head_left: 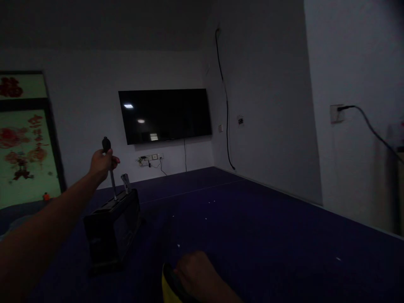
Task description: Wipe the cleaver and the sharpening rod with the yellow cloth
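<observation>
My left hand (102, 164) is closed around a screwdriver-like tool (112, 183) just under its dark bulbous handle. The tool's thin metal shaft points down, and its lower end meets the top of a black box (105, 235). From the far end of that box's top sticks up a small greyish piece (125, 183) that I cannot identify. At the bottom of the view, my right hand (197, 271) is closed on a yellow and black object (170, 286). The lower part of that object is cut off by the frame, so its kind is unclear.
The box stands on a dark blue table (246, 235) scattered with small white bits (178, 245). Beyond are a wall-mounted television (167, 115), sockets with cords (153, 158), and a hanging black cable (227, 122). A plugged-in cord (369, 124) runs along the right wall. The room is dim.
</observation>
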`<state>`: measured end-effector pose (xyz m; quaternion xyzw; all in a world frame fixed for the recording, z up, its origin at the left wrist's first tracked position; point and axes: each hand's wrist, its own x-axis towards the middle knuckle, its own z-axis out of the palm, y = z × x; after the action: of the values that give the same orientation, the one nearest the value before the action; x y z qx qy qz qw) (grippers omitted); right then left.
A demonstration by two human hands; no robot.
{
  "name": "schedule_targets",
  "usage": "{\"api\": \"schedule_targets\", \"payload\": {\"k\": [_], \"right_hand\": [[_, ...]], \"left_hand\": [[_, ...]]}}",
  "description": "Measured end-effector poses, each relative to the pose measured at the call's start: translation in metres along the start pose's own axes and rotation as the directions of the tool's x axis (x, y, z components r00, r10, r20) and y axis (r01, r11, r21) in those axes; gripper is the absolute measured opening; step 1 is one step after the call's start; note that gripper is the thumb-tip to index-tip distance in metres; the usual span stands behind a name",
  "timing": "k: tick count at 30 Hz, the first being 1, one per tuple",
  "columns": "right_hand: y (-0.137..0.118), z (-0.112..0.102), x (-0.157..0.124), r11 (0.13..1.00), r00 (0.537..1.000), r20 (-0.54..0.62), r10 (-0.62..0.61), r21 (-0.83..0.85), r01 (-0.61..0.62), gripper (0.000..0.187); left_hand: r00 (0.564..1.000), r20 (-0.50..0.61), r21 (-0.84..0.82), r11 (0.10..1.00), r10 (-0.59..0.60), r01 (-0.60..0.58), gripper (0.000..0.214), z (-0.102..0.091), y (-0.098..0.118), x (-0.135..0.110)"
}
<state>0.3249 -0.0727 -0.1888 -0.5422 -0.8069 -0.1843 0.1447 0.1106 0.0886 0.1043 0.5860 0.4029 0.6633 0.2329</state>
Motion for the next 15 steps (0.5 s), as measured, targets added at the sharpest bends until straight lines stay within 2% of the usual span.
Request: {"api": "schedule_targets", "payload": {"k": [3,7,15], "right_hand": [[0.001,0.007,-0.001,1.000,0.999,-0.033,-0.018,-0.001,0.018,0.021],[0.002,0.010,-0.001,1.000,0.999,-0.049,-0.022,-0.001,0.022,0.022],[0.002,0.011,0.000,0.999,0.999,-0.052,-0.013,0.032,0.014,0.024]], "left_hand": [[1.000,0.011,-0.029,0.999,-0.018,0.018,0.017,0.003,-0.003,0.001],[0.993,0.065,-0.061,0.993,-0.099,0.103,0.018,0.000,-0.010,-0.003],[0.938,0.124,-0.018,0.945,-0.322,0.327,0.016,-0.007,-0.042,-0.013]]}}
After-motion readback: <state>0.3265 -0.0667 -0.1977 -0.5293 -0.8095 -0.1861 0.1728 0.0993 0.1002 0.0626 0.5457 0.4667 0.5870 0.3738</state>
